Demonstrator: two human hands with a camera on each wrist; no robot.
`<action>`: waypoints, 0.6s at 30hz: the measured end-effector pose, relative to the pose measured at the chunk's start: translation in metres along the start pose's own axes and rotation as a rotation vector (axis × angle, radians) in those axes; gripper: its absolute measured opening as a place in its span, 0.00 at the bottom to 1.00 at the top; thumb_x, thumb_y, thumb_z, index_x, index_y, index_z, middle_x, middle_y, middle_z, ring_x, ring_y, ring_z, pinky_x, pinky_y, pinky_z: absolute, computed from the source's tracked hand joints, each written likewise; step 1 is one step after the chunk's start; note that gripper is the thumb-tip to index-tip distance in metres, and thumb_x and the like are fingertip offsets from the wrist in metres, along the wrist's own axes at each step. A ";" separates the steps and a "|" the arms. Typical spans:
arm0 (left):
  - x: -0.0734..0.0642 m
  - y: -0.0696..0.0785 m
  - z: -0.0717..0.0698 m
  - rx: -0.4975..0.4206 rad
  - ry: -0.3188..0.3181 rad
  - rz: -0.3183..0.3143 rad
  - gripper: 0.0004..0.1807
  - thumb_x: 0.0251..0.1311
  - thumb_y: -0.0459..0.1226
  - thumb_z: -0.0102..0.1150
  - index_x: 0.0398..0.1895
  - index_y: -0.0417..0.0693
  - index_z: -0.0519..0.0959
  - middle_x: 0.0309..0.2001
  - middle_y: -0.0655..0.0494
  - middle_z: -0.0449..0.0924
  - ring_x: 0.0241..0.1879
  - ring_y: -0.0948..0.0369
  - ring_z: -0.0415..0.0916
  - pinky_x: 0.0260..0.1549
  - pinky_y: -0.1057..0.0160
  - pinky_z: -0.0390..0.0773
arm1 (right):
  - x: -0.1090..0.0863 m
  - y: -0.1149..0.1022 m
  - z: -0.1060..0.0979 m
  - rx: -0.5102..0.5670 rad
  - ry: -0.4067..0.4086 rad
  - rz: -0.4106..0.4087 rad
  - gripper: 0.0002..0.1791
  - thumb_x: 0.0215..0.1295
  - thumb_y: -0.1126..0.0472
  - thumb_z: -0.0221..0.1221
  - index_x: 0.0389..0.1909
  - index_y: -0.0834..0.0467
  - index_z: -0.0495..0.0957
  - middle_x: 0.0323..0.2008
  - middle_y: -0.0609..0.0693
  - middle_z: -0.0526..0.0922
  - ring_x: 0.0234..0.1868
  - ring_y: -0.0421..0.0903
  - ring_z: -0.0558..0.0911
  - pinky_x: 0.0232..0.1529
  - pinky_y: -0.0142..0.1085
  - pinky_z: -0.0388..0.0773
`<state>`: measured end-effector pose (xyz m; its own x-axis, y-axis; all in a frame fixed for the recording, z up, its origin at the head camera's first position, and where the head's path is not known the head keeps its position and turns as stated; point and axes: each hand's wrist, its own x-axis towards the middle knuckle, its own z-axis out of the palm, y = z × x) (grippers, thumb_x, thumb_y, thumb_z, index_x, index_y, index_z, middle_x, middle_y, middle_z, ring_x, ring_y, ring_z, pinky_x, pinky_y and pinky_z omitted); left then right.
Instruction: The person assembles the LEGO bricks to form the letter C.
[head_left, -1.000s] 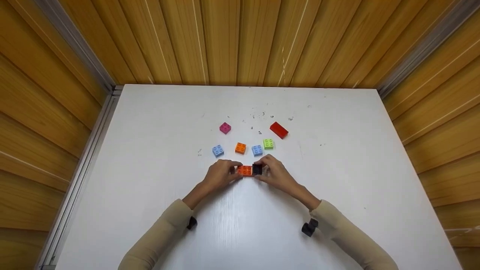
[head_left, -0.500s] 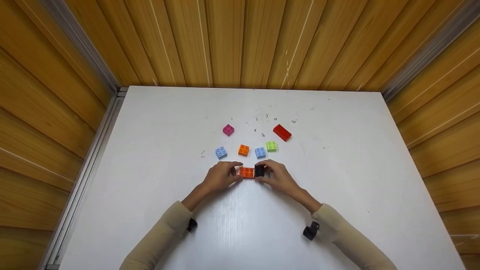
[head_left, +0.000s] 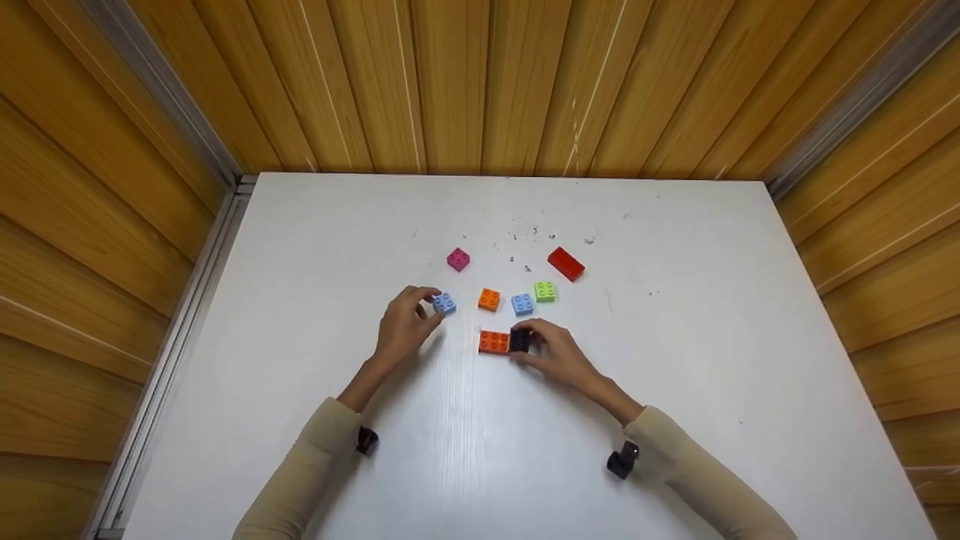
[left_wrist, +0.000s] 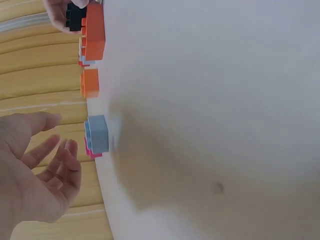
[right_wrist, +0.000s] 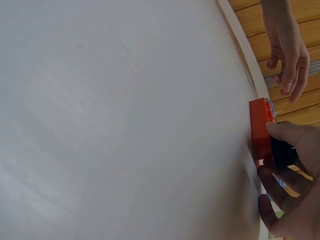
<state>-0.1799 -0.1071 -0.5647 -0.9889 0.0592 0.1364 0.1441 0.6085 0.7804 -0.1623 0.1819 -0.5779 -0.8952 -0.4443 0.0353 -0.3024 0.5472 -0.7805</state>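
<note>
My right hand [head_left: 559,351] pinches a black toy building brick [head_left: 519,340] between thumb and fingers. This brick sits on the right end of a long orange-red brick [head_left: 493,342], whose left studs are bare. In the right wrist view, the thumb also lies against the orange-red brick [right_wrist: 260,129]. My left hand [head_left: 403,326] is beside the left light blue brick [head_left: 445,303], thumb and fingers spread on either side of its near end. The left wrist view shows a gap between those fingers and the blue brick [left_wrist: 99,134], which stands studs up on the table.
Behind the orange-red brick lie a small orange brick [head_left: 489,299], a second light blue brick [head_left: 523,304] and a lime green brick [head_left: 544,292]. Farther back are a magenta brick [head_left: 458,259] and a long red brick [head_left: 565,264]. Wooden panelling [head_left: 450,90] borders the white table [head_left: 337,225].
My left hand has let go of the orange-red brick's left end and moved left and away from me to the light blue brick. The right hand keeps its grip on the black brick.
</note>
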 end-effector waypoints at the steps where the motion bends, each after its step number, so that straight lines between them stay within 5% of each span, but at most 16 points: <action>1: 0.001 -0.001 -0.001 0.004 0.009 -0.008 0.20 0.60 0.32 0.70 0.57 0.43 0.82 0.48 0.45 0.83 0.37 0.55 0.79 0.34 0.65 0.73 | 0.000 -0.001 0.001 -0.002 0.001 0.009 0.26 0.60 0.64 0.71 0.59 0.58 0.77 0.56 0.54 0.83 0.51 0.48 0.78 0.55 0.41 0.76; 9: 0.004 -0.008 0.002 0.028 -0.026 -0.063 0.27 0.58 0.32 0.72 0.62 0.42 0.79 0.54 0.44 0.81 0.38 0.54 0.78 0.33 0.64 0.73 | 0.000 -0.002 0.008 -0.022 -0.008 0.047 0.27 0.61 0.66 0.70 0.62 0.59 0.75 0.59 0.56 0.81 0.58 0.51 0.78 0.61 0.49 0.75; 18: 0.014 -0.007 0.012 0.056 -0.054 -0.087 0.27 0.57 0.33 0.73 0.62 0.42 0.80 0.55 0.45 0.81 0.41 0.54 0.78 0.40 0.58 0.78 | 0.002 0.003 0.008 -0.091 0.061 0.015 0.25 0.59 0.62 0.73 0.58 0.56 0.80 0.54 0.52 0.84 0.48 0.46 0.75 0.52 0.38 0.73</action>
<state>-0.1949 -0.1009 -0.5753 -0.9983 0.0460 0.0350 0.0567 0.6565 0.7522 -0.1619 0.1770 -0.5848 -0.9173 -0.3931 0.0637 -0.3145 0.6171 -0.7213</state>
